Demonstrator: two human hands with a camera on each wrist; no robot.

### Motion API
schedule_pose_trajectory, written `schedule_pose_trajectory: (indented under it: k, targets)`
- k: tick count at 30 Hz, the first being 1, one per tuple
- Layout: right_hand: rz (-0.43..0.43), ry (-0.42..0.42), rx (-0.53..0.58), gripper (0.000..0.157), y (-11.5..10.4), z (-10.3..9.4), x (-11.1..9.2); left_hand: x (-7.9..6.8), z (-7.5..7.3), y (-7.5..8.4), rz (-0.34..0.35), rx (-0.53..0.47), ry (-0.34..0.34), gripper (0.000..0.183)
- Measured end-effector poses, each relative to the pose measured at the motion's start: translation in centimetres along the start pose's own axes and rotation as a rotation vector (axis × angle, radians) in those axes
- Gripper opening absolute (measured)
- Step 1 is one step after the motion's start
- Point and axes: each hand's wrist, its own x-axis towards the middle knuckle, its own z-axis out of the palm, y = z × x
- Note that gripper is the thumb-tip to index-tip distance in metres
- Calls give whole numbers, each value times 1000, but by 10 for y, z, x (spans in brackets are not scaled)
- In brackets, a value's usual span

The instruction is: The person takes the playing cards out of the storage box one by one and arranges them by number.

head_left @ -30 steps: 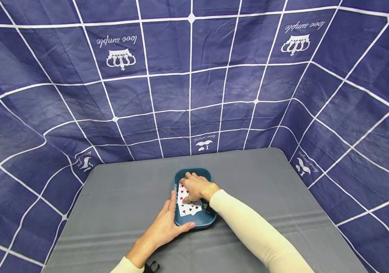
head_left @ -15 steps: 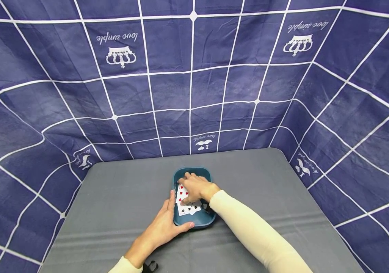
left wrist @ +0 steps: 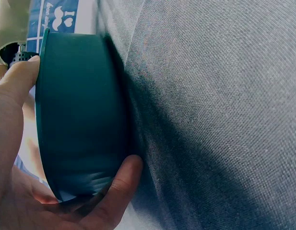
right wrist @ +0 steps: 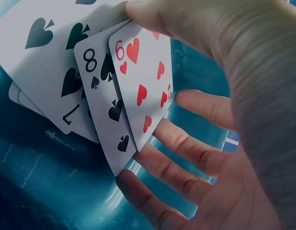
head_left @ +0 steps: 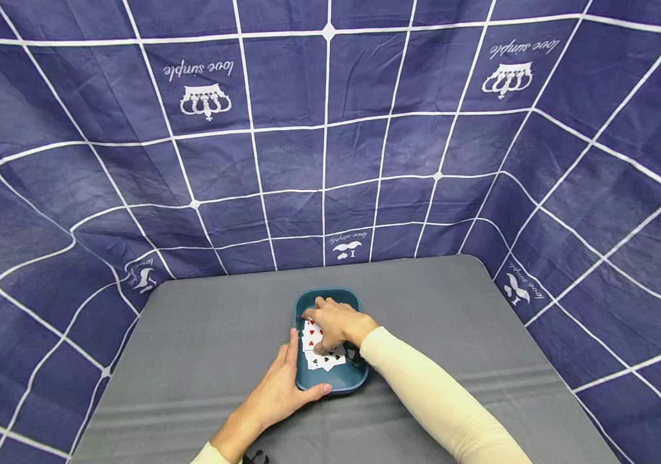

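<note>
A teal plastic basin (head_left: 339, 381) stands on the grey surface and holds several loose playing cards (head_left: 310, 335). My left hand (head_left: 281, 385) grips its near left side, thumb on the near rim and fingers along the outer wall (left wrist: 80, 105). Reaching down inside, my right hand (head_left: 337, 322) spans the cards, its thumb at one end and its fingertips at the other edges. In the right wrist view a six of hearts (right wrist: 138, 91) overlaps an eight of spades (right wrist: 102, 100), with larger-looking spade cards (right wrist: 47, 52) behind them. My palm hides part of the pile from above.
Grey cloth (head_left: 220, 335) covers the tabletop around the basin. A blue fabric sheet (head_left: 284, 161) with white lines hangs behind and on both sides. A black wrist device (head_left: 256, 457) shows beside my left sleeve.
The cards under my right hand have shifted a little, and the spade cards at the near end lie at a slightly different angle. Both hands keep almost the same place.
</note>
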Motion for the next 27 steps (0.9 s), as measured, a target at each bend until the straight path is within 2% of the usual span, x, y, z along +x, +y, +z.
schedule_pose_trajectory:
  k: [12,19,27]
  targets:
    - [-24,1,81,80,8,-11,-6,5,-2,0,-27,1,-16,145]
    - [-24,7,118,82,11,-12,-9,5,0,0,-18,-2,-15,144]
    - [-51,42,177,77,18,-20,-15,2,1,0,-14,-5,-6,145]
